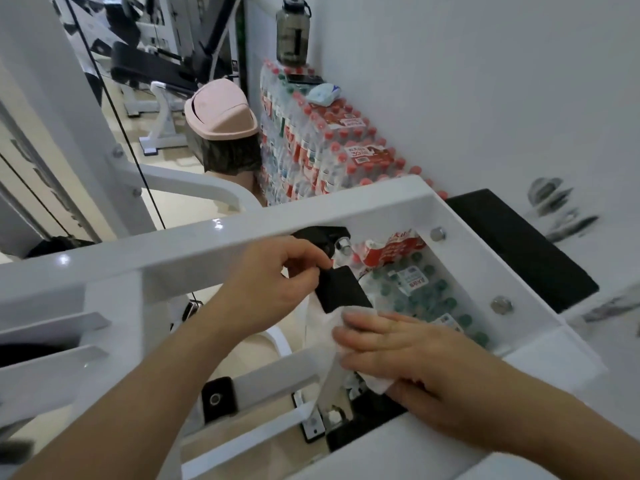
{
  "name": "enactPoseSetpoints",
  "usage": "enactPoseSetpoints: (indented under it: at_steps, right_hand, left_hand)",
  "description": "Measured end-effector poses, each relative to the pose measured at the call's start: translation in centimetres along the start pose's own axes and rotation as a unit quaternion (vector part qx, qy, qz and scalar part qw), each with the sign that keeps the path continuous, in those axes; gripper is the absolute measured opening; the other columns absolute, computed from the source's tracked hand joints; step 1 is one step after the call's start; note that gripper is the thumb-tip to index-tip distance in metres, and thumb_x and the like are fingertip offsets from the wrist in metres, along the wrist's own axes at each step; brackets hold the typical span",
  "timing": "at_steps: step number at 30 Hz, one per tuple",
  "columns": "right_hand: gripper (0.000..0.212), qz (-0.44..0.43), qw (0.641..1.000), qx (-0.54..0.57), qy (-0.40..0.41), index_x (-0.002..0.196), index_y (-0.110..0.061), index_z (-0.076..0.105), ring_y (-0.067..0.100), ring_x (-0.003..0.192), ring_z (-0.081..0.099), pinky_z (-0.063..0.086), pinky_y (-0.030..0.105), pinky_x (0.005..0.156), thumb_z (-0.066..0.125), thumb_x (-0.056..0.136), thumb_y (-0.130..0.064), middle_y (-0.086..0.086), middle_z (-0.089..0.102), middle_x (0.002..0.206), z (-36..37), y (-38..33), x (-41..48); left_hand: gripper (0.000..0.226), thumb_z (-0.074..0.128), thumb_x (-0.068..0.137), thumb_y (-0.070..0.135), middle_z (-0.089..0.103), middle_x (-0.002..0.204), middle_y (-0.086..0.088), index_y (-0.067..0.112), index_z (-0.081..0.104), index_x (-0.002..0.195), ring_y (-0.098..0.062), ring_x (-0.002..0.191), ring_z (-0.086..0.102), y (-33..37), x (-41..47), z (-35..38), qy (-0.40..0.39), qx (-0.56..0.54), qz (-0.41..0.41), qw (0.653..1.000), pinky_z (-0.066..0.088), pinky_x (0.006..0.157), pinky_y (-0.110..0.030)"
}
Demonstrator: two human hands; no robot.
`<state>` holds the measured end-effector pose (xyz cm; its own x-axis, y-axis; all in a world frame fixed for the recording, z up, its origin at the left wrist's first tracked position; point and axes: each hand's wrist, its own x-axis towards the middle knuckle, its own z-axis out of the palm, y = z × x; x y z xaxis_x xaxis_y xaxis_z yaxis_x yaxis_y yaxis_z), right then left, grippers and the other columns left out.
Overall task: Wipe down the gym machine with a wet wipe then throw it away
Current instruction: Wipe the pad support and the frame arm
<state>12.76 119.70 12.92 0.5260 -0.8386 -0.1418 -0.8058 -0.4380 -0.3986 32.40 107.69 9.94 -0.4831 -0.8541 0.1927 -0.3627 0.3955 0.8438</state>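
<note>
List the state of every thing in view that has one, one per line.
wet wipe, spread open, pressed under the right hand
right hand, fingers straight, flat on the wet wipe
left hand, pinches the black plate's top corner
black plate, tilted, held at one corner
pink bin, swing lid closed, dark liner fitted
water jug, upright, capped, atop the bottle packs

Beige floor (pixel 173 159): pink-lidded bin (pixel 221 112), bottled-water packs (pixel 304 157) stacked against wall (pixel 450 81).
</note>
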Motion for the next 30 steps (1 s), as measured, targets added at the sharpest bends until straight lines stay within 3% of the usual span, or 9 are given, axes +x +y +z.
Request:
enactPoseSetpoints:
  at_steps: [2,6,10,14,17,21,26,28,30]
  right_hand:
    - [0.049,0.005,0.999,0.045,0.016,0.133,-0.041,0.057,-0.018,0.133,0.028,0.029,0.014,0.112,0.050,0.086,-0.028,-0.035,0.044,0.139,0.4,-0.1,-2.2]
    - [0.044,0.064,0.989,0.061,0.122,0.116,-0.041,0.069,-0.016,0.110,0.056,0.044,0.011,0.095,0.051,0.077,-0.031,-0.035,0.059,0.120,0.6,0.0,-5.1]
    - [0.030,-0.004,0.988,-0.009,0.155,0.101,-0.023,0.078,0.005,0.096,0.063,0.054,0.023,0.083,0.068,0.074,-0.016,-0.015,0.074,0.101,2.6,-3.3,-3.4]
    - [0.035,-0.033,0.991,0.001,0.128,0.106,-0.017,0.074,0.017,0.086,0.065,0.056,0.034,0.071,0.054,0.078,-0.024,-0.003,0.074,0.090,5.3,-5.8,-1.7]
    - [0.035,-0.002,0.989,-0.009,0.148,0.107,-0.019,0.074,0.011,0.097,0.064,0.052,0.031,0.080,0.055,0.078,-0.022,-0.007,0.073,0.102,4.3,-4.8,-3.9]
    - [0.033,0.114,0.975,-0.037,0.190,0.113,-0.027,0.072,0.000,0.107,0.061,0.054,0.034,0.086,0.053,0.086,-0.031,-0.017,0.069,0.115,2.4,-2.0,-8.0]
    - [0.049,0.192,0.946,-0.178,0.191,0.082,-0.019,0.071,0.018,0.069,0.065,0.055,0.034,0.067,0.034,0.097,-0.047,-0.004,0.071,0.078,3.7,-3.5,-5.2]
    - [0.048,0.209,0.932,-0.202,0.216,0.090,-0.015,0.075,0.020,0.076,0.070,0.057,0.034,0.078,0.035,0.099,-0.039,0.002,0.075,0.087,5.1,-5.1,-4.2]
    - [0.039,0.194,0.929,-0.173,0.263,0.108,-0.013,0.075,0.016,0.099,0.070,0.052,0.034,0.096,0.042,0.099,-0.032,0.004,0.073,0.110,6.2,-6.0,-4.8]
  left_hand:
    - [0.025,0.067,0.081,0.004,0.068,0.082,0.008,0.027,0.074,0.086,-0.010,0.075,0.060,0.0,0.0,0.2,-0.004,0.021,0.021,1.000,0.046,0.067,-0.014]
    - [0.017,0.065,0.078,0.016,0.064,0.077,0.012,0.028,0.075,0.086,-0.010,0.069,0.059,1.8,-0.6,0.8,-0.070,0.045,0.082,0.993,0.049,0.064,-0.023]
    - [0.013,0.068,0.083,0.021,0.067,0.071,0.017,0.029,0.076,0.090,-0.001,0.068,0.061,4.2,-1.7,2.1,-0.175,0.121,0.135,0.968,0.048,0.064,-0.019]
    - [0.013,0.065,0.085,0.024,0.064,0.061,0.017,0.032,0.074,0.089,0.000,0.061,0.058,5.1,-2.2,2.0,-0.207,0.125,0.114,0.964,0.043,0.059,-0.013]
    - [0.012,0.063,0.084,0.027,0.068,0.073,0.018,0.037,0.070,0.087,0.002,0.069,0.060,6.1,-2.8,2.5,-0.297,0.175,0.101,0.933,0.050,0.066,-0.018]
    - [0.003,0.066,0.085,0.035,0.067,0.072,0.017,0.034,0.064,0.088,0.001,0.068,0.061,6.6,-2.9,2.5,-0.334,0.175,0.072,0.924,0.053,0.068,-0.024]
    - [0.009,0.070,0.083,0.022,0.069,0.067,0.015,0.029,0.064,0.083,0.003,0.063,0.063,7.0,-2.7,2.4,-0.350,0.168,0.037,0.921,0.053,0.070,-0.023]
    - [0.012,0.067,0.084,0.015,0.072,0.069,0.009,0.026,0.066,0.084,0.000,0.063,0.067,7.2,-2.5,1.6,-0.362,0.152,0.014,0.920,0.055,0.072,-0.023]
    - [0.015,0.062,0.087,0.009,0.073,0.071,0.004,0.023,0.068,0.085,-0.006,0.065,0.070,7.2,-2.2,0.8,-0.357,0.115,-0.013,0.927,0.057,0.069,-0.025]
